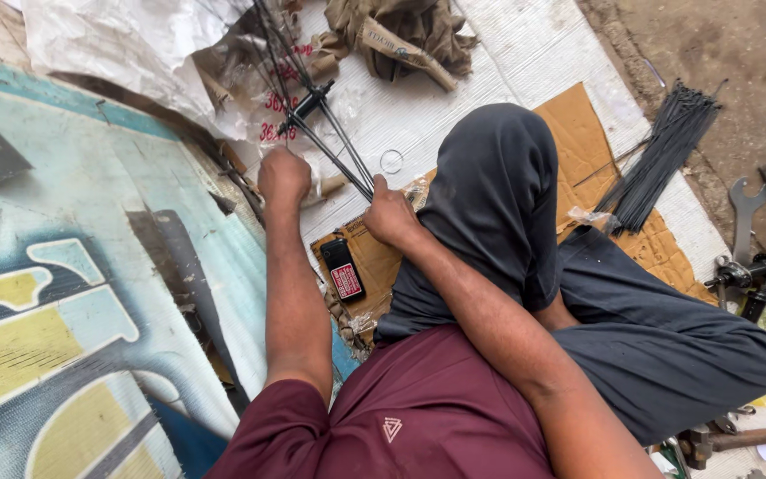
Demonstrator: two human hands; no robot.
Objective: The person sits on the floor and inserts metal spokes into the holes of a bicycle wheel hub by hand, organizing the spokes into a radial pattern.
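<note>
Left hand [284, 175] fisted on the spokes [330, 142] near the hub [310, 100]; right hand [389, 213] pinching their near ends, fingers narrow; wheel bundle sits far-centre on the white mat [507, 62]; spare spokes [662, 151] lie right; keep the fan untangled, thread one at a time.

A loose bundle of black spokes [660, 153] lies on brown cardboard [582, 142] at the right, near a spanner [743, 213] on the dirt. A small black-and-red box [342, 269] rests by crumpled brown rags [401, 35], and a hammer [738, 439] lies lower right
</note>
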